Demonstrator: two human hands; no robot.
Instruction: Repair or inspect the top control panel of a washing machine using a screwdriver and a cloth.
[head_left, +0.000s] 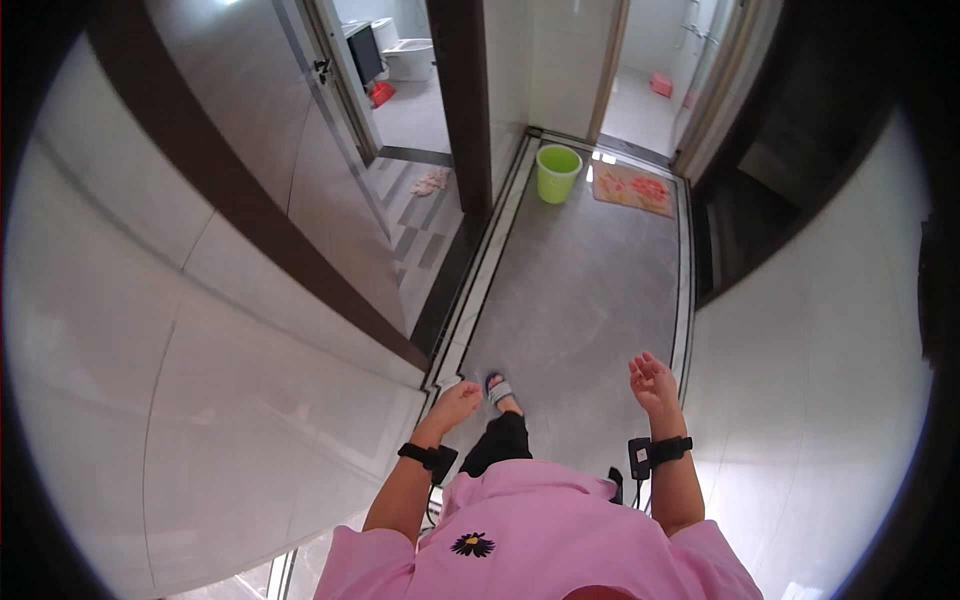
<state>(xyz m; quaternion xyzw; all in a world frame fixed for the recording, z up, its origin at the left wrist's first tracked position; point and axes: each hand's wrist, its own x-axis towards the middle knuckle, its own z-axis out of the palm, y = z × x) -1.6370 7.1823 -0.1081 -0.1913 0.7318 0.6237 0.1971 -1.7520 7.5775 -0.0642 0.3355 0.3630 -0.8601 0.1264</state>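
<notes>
My left hand (pixel 458 403) hangs in front of my body with its fingers curled together, and nothing shows in it. On the other side my right hand (pixel 652 384) is raised, palm partly turned up, its fingers loosely bent and apart around nothing. Neither hand touches anything. Each wrist wears a black strap with a small box, the left box (pixel 440 462) and the right box (pixel 640 458). Farther along the grey tiled floor (pixel 580 290) stands a lime-green bucket (pixel 557 182), upright against the left wall and well beyond both hands.
A floral mat (pixel 633 190) lies before the far doorway, where a pink stool-like object (pixel 661 85) stands. Through the left doorway are a crumpled pinkish cloth (pixel 430 182), a red dustpan-like object (pixel 382 94) and a toilet (pixel 408 60). A door (pixel 260 110) stands ajar there. Pale walls flank the corridor.
</notes>
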